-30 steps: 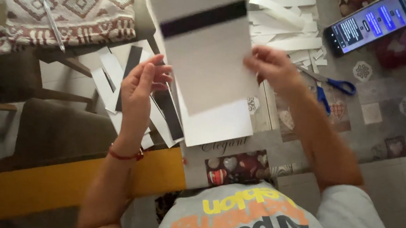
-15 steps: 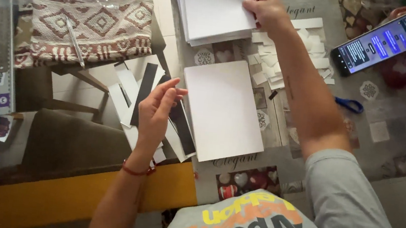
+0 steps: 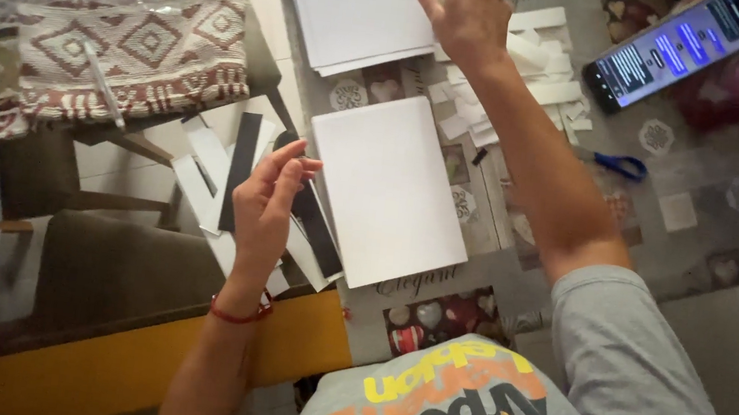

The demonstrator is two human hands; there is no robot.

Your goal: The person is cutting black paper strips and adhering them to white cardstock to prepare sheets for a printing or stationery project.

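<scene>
Glass covers the counter [image 3: 724,226], with a patterned cloth showing beneath it and a yellow band along its near edge. Nearest the body, the left hand [image 3: 263,215] hovers with fingers loosely spread and holding nothing, just over a fan of black and white paper strips [image 3: 236,175] that spill toward the counter's left side. Beside it, a single white sheet [image 3: 387,189] lies flat and square to the body, probably set apart so it can be worked on alone; its left edge overlaps the strips, while its right edge has bare counter next to it. Farther off, the right hand [image 3: 472,17] reaches across to the stack of white sheets [image 3: 358,10], fingers open and resting at the stack's right edge; whether it has pinched a sheet I cannot tell. White offcuts [image 3: 530,69] crowd the counter just past that arm, blue-handled scissors [image 3: 619,165] lie to its right, and a lit phone [image 3: 674,49] sits well apart.
</scene>
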